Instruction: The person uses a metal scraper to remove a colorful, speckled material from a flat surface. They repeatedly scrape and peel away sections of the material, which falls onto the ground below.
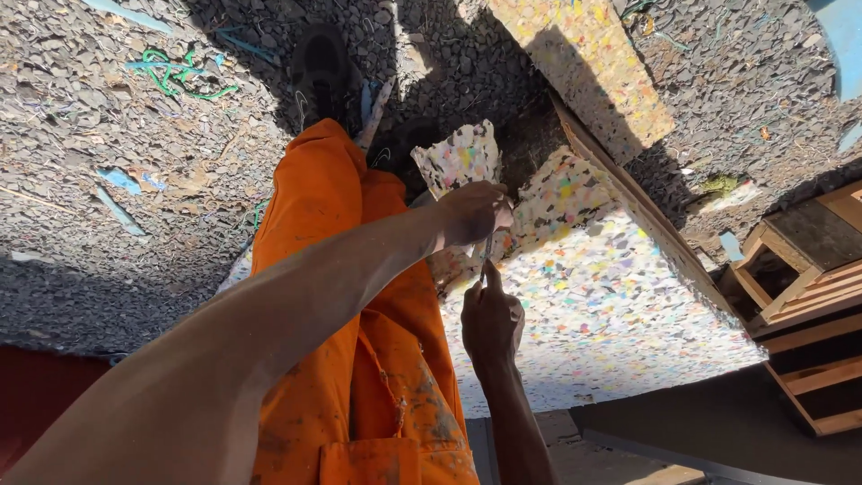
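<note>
Left hand: your left hand reaches across from the near left and is closed on the lower edge of a torn flap of speckled foam, holding it upright.
Right hand: your right hand sits just below the left one, fingers curled; something thin seems to stick up from it toward the flap, but the view is too poor to say what it is.
Flap: it stands at the left edge of the big foam block, pale with bright coloured flecks, its top edge in sunlight.
Foam block: it lies to the right of your legs, wide and flat, sunlit, with a thin board running along its far right edge.
Second slab: another speckled slab lies farther off, at the top of the view.
Legs: your orange trousers, spotted with dirt, run up the middle to a dark shoe.
Ground: grey crumbled scraps cover it, with a green cord far left.
Right side: wooden pallets are stacked there.
</note>
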